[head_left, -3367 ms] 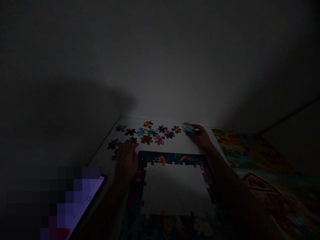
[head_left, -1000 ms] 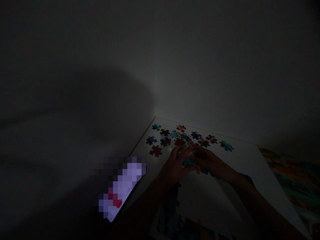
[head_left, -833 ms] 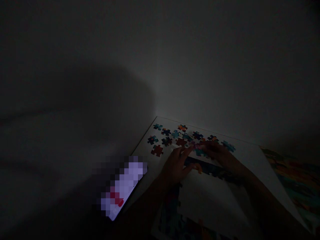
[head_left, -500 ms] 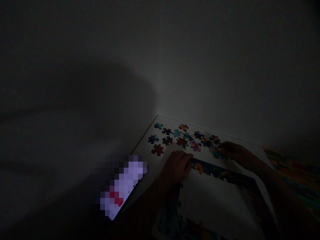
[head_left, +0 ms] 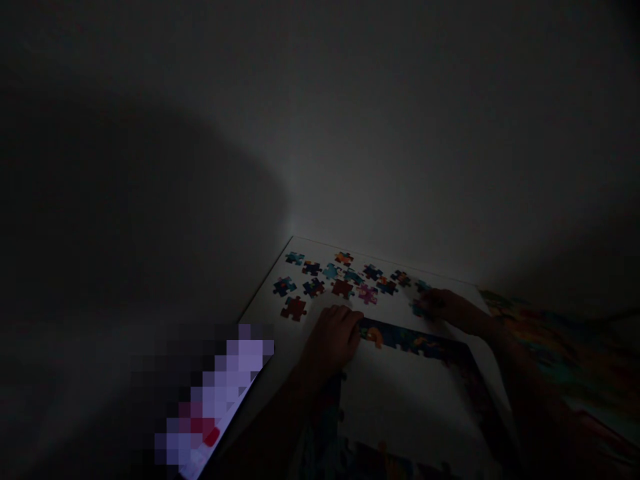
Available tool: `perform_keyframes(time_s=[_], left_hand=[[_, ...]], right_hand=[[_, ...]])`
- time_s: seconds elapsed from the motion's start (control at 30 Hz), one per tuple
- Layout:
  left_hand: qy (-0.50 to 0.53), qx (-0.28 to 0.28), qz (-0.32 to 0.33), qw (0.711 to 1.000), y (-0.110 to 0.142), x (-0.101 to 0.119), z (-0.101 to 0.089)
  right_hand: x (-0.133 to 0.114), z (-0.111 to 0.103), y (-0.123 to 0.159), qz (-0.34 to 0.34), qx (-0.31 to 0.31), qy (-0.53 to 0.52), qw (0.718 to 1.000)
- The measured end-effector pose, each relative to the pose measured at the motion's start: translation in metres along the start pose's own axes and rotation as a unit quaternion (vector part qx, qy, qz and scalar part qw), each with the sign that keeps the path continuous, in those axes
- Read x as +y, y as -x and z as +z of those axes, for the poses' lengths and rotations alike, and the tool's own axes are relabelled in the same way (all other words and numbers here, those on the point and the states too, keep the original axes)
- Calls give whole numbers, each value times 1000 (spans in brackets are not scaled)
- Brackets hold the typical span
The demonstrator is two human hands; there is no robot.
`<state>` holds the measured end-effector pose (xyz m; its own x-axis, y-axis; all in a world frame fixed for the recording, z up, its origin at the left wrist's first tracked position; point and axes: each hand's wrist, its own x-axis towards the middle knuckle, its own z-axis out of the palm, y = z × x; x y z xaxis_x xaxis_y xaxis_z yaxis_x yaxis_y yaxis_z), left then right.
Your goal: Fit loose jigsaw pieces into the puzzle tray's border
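Observation:
A partly built jigsaw border lies on a white board in very dim light. My left hand rests on the border's top-left corner with its fingers curled down on it. My right hand reaches to the board's far right, fingertips pinched on a teal puzzle piece that lies on the board. Several loose pieces are spread in rows beyond the border, among them a dark red one and a pink one.
A lit phone lies to the left of the board, its screen blurred out. A colourful patterned mat spreads to the right. A plain wall stands right behind the board's far edge.
Both hands were together over the border's top edge. The right hand has moved out right to the teal piece, and the left has curled onto the border's corner. My view has shifted.

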<state>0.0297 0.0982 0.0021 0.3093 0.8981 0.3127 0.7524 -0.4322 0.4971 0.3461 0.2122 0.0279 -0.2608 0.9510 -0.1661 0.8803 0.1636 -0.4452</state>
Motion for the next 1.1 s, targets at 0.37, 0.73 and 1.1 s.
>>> perform_keyframes(time_s=[0.37, 0.73, 1.1], left_hand=[[-1, 14, 17, 1000, 0, -4, 5], [-10, 13, 19, 1000, -1, -4, 5], [-21, 19, 21, 999, -2, -4, 6]], right_hand=[[-69, 14, -40, -78, 40, -21, 996], [-139, 59, -106, -124, 62, 10, 990], [-134, 89, -118, -205, 73, 48, 975]])
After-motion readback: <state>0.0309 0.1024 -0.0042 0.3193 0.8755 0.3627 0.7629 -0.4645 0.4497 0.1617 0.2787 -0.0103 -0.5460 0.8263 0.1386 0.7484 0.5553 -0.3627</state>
